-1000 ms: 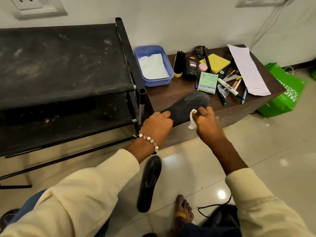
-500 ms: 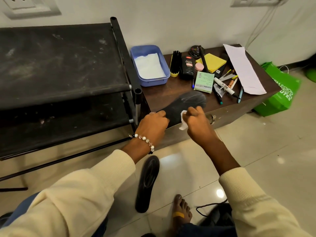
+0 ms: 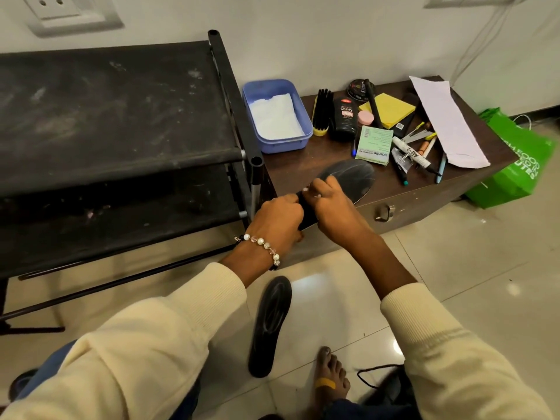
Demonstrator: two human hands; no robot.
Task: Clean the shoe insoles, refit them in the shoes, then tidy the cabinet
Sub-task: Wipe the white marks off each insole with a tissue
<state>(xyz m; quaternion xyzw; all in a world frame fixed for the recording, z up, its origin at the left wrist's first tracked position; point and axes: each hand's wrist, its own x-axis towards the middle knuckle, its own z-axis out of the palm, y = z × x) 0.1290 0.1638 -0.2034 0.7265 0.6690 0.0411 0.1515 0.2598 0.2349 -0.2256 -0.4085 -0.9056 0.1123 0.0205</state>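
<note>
The left hand (image 3: 280,215) grips the heel end of a flat black foam insole (image 3: 348,180) lying on the dark brown wooden table (image 3: 303,165); the right hand (image 3: 328,204) pinches a scrap of white tissue (image 3: 306,189) against it — fingers curled. At 6 o'clock, a second black insole (image 3: 269,324) lies on the floor; at 12 — a blue plastic tub (image 3: 277,116).

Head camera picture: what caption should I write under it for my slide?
Left hand holds an insole while right hand wipes it.
</note>
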